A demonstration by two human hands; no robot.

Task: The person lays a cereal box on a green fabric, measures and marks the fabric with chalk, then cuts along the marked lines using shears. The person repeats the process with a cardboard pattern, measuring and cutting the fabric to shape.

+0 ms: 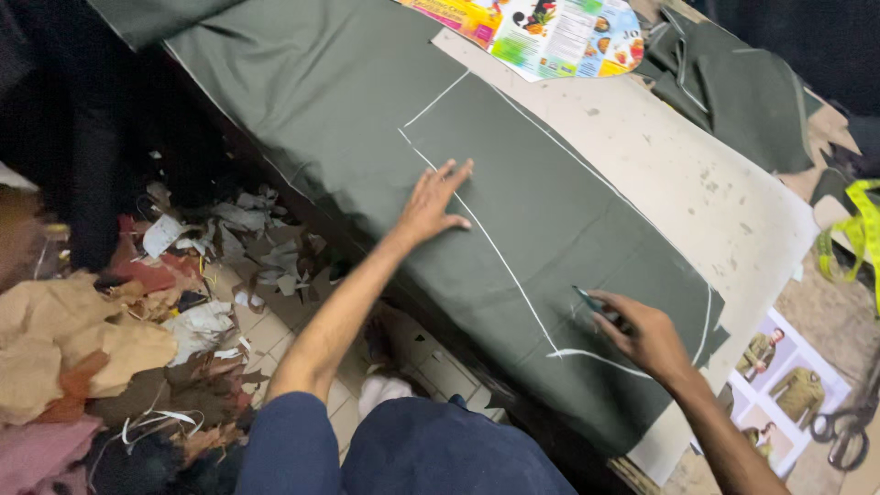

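Worktable (697,183) under dark green cloth (367,101), left hand (431,203) flat, fingers spread, right hand (646,335) pinching chalk (587,300)

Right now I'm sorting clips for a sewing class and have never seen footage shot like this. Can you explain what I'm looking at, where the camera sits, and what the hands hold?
The single picture comes from a camera worn on a person's head, looking down at their own two bare arms. There is no machine here. A dark green cloth lies spread over a pale worktable, with white chalk lines drawn on it in a pattern outline. The left hand lies flat on the cloth, fingers spread. The right hand grips a small thin marking tool, probably chalk, with its tip on the cloth. Also on the table: a colourful printed sheet, more folded green fabric, a yellow measuring tape, scissors and a sheet of uniform photos. Scraps litter the floor.
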